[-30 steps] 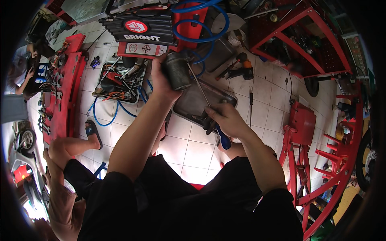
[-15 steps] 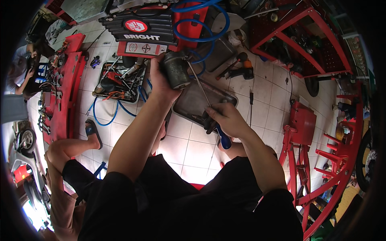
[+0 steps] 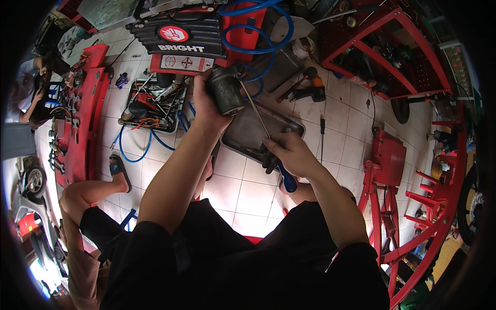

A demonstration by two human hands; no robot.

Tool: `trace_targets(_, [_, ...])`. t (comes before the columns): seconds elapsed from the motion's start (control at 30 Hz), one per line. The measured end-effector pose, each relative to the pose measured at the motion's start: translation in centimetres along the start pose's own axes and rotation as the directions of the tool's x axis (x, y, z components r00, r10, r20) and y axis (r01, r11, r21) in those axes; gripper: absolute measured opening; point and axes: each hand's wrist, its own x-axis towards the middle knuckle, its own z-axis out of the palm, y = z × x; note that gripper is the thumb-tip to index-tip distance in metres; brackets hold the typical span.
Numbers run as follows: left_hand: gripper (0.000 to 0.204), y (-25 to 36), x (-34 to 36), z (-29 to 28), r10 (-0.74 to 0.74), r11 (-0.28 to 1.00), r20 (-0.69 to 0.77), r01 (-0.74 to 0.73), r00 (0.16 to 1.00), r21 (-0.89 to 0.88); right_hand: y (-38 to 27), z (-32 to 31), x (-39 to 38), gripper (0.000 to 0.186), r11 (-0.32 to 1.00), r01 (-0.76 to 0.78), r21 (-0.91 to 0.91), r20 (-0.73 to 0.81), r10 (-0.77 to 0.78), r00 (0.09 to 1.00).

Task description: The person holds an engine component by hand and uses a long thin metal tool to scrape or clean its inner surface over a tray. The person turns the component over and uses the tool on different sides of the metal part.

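Observation:
My left hand [image 3: 205,106] is closed around a dark, worn metal cylinder [image 3: 226,94] in front of me, with its fingers mostly hidden behind it. My right hand [image 3: 294,154] grips a long-shafted screwdriver [image 3: 288,178] with a blue handle. The thin shaft slants up and left, and its far end meets the top right edge of the cylinder. Below my right fingers is a dark patch; I cannot tell whether it is grimy fingers or a part. Under both hands lies a grey metal tray [image 3: 243,132] with small dark pieces in it.
A tray of hand tools [image 3: 155,106] and a blue air hose [image 3: 135,159] lie to the left. Beyond the tray are a cordless drill [image 3: 312,92] and a black toolbox [image 3: 181,33]. Red metal frames [image 3: 390,155] stand at right. Another person's leg [image 3: 93,187] is close on the left.

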Motion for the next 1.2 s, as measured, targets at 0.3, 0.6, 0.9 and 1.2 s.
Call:
trace_targets(0.3, [0.054,-0.1,0.3,-0.4,-0.001,1.000,0.033,0.002,0.999,-0.027,-0.2,0.3,0.0,0.038,0.993,-0.094,0.076,0.048,0.091,0.995])
trace_targets(0.6, [0.056,0.6,0.7,-1.3,0.064,0.997,0.056,-0.066,0.996,0.046,-0.3,1.0,0.0,0.042,0.820,-0.107,0.562,-0.022,0.144,0.989])
trace_targets(0.9, [0.047,-0.2,0.4,-0.6,0.082,0.996,0.112,-0.086,0.990,0.024,0.6,2.0,0.7,0.035,0.556,-0.069,0.828,-0.075,0.232,0.970])
trace_targets(1.2, [0.039,-0.3,-0.2,-0.4,0.025,0.993,0.145,-0.041,0.989,0.113,-0.6,3.0,0.4,0.043,0.687,-0.076,0.723,-0.108,0.222,0.969])
